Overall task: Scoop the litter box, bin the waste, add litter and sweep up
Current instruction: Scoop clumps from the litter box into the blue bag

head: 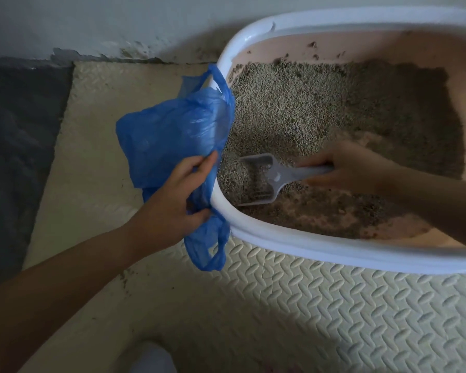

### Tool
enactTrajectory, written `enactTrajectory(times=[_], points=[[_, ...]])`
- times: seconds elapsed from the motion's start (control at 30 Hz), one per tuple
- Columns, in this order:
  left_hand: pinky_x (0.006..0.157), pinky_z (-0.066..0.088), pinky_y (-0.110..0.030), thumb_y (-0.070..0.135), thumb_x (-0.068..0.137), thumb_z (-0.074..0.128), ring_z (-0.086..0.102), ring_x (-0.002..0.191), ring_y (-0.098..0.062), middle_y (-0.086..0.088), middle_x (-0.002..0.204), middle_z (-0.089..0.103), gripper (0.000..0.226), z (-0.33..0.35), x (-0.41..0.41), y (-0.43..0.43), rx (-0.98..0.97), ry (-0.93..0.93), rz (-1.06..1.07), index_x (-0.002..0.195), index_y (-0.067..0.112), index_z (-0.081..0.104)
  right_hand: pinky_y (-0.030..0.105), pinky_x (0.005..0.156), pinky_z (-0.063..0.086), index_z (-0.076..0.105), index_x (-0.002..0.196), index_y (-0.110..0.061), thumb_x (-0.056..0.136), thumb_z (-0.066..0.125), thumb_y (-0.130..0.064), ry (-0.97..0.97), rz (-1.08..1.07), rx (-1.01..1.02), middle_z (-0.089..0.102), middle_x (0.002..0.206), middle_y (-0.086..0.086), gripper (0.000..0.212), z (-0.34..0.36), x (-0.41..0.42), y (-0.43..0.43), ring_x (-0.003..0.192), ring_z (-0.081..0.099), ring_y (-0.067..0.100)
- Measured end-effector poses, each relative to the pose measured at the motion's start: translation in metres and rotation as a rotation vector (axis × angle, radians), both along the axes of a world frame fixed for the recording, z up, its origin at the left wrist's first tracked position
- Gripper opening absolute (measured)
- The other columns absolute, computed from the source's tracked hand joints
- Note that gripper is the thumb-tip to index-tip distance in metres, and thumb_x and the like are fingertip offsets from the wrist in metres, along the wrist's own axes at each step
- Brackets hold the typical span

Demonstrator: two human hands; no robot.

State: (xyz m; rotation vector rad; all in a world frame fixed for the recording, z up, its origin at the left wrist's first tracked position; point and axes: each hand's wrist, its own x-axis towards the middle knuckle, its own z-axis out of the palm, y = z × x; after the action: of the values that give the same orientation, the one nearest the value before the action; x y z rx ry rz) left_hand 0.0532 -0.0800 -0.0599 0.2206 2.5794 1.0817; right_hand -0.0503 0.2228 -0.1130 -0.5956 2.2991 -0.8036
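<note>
A pink litter box with a white rim (280,239) fills the right side, holding grey-brown litter (320,111). My right hand (345,168) grips the handle of a pale grey slotted scoop (267,176), whose blade lies in the litter near the box's left wall, loaded with granules. My left hand (178,200) holds a blue plastic bag (170,135) just outside the rim, against the box's left edge. One bag handle loops over the rim at the top, another hangs below my hand.
The box stands on a cream foam mat (307,305) with a raised pattern and scattered litter specks. Dark floor (16,146) lies to the left. A stained white wall (105,22) runs behind. A pale shape (154,356) shows at the bottom edge.
</note>
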Motion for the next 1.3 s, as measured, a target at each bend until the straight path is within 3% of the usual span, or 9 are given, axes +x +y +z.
enactTrajectory(times=[0.1,0.23,0.3,0.47,0.67,0.87,1.03,1.17,1.3], points=[[0.084,0.048,-0.012,-0.003,0.078,0.07,0.036,0.121,0.01,0.018,0.133,0.029,0.091,0.0,0.001,0.0,-0.004,0.005,0.004,0.143,0.035,0.02,0.015,0.043,0.04,0.07,0.109,-0.03,0.082,0.072,-0.023,-0.049,-0.136,-0.11,0.067,0.063,-0.012,0.028,-0.008,0.007,0.002,0.042,0.05,0.001],[0.084,0.042,-0.006,-0.005,0.079,0.068,0.036,0.121,0.011,0.018,0.134,0.029,0.088,-0.001,0.002,0.0,-0.006,-0.006,0.003,0.146,0.029,0.022,0.007,0.051,0.041,0.064,0.108,-0.04,0.076,0.077,-0.022,-0.004,-0.213,-0.207,0.064,0.064,-0.033,0.039,-0.002,-0.001,-0.002,0.052,0.057,-0.006],[0.084,0.042,-0.007,-0.004,0.079,0.068,0.036,0.121,0.011,0.019,0.134,0.029,0.089,0.0,0.002,0.0,-0.007,-0.011,0.001,0.146,0.03,0.021,0.004,0.058,0.043,0.063,0.107,-0.039,0.074,0.078,-0.019,0.021,-0.236,-0.257,0.063,0.067,-0.035,0.042,0.001,-0.002,-0.001,0.06,0.059,-0.011],[0.083,0.042,-0.007,-0.004,0.08,0.068,0.036,0.122,0.01,0.02,0.133,0.029,0.088,0.0,0.001,-0.001,-0.009,-0.006,-0.007,0.147,0.029,0.021,0.005,0.069,0.047,0.064,0.108,-0.037,0.075,0.079,-0.011,0.1,-0.268,-0.272,0.064,0.086,-0.028,0.045,0.005,0.002,0.013,0.073,0.062,-0.011],[0.08,0.04,-0.004,-0.006,0.079,0.068,0.036,0.119,0.013,0.022,0.131,0.029,0.089,0.0,0.001,0.0,-0.002,0.001,-0.007,0.145,0.031,0.021,0.003,0.064,0.044,0.063,0.113,-0.029,0.073,0.079,-0.011,0.11,-0.341,-0.244,0.07,0.09,-0.021,0.046,0.013,0.005,0.043,0.068,0.059,-0.01],[0.086,0.042,-0.007,-0.006,0.078,0.068,0.035,0.122,0.012,0.024,0.131,0.029,0.09,0.001,0.001,0.0,0.005,-0.001,-0.003,0.143,0.035,0.02,-0.003,0.07,0.04,0.061,0.119,-0.022,0.073,0.078,-0.01,0.15,-0.377,-0.211,0.065,0.108,-0.009,0.05,0.018,0.011,0.057,0.07,0.052,-0.027],[0.09,0.042,-0.009,-0.004,0.079,0.068,0.035,0.124,0.009,0.024,0.131,0.029,0.089,0.002,0.001,0.001,-0.011,-0.004,-0.006,0.144,0.036,0.02,-0.003,0.066,0.04,0.061,0.111,-0.033,0.075,0.078,-0.011,0.185,-0.377,-0.214,0.064,0.091,-0.03,0.046,0.029,0.015,0.056,0.066,0.052,-0.025],[0.102,0.041,-0.026,0.001,0.08,0.069,0.033,0.125,0.009,0.026,0.133,0.027,0.087,0.004,0.0,0.002,-0.007,-0.03,0.0,0.143,0.037,0.02,0.001,0.06,0.042,0.067,0.11,-0.034,0.072,0.08,-0.017,0.181,-0.338,-0.161,0.064,0.072,-0.038,0.044,0.036,0.014,0.059,0.059,0.054,-0.016],[0.104,0.04,-0.032,0.002,0.081,0.069,0.034,0.125,0.009,0.026,0.132,0.028,0.086,0.004,0.0,0.001,-0.007,-0.037,-0.003,0.144,0.034,0.021,-0.002,0.062,0.039,0.058,0.079,-0.073,0.073,0.078,-0.017,0.151,-0.329,-0.174,0.056,0.066,-0.047,0.059,0.062,0.011,0.06,0.059,0.052,-0.021]])
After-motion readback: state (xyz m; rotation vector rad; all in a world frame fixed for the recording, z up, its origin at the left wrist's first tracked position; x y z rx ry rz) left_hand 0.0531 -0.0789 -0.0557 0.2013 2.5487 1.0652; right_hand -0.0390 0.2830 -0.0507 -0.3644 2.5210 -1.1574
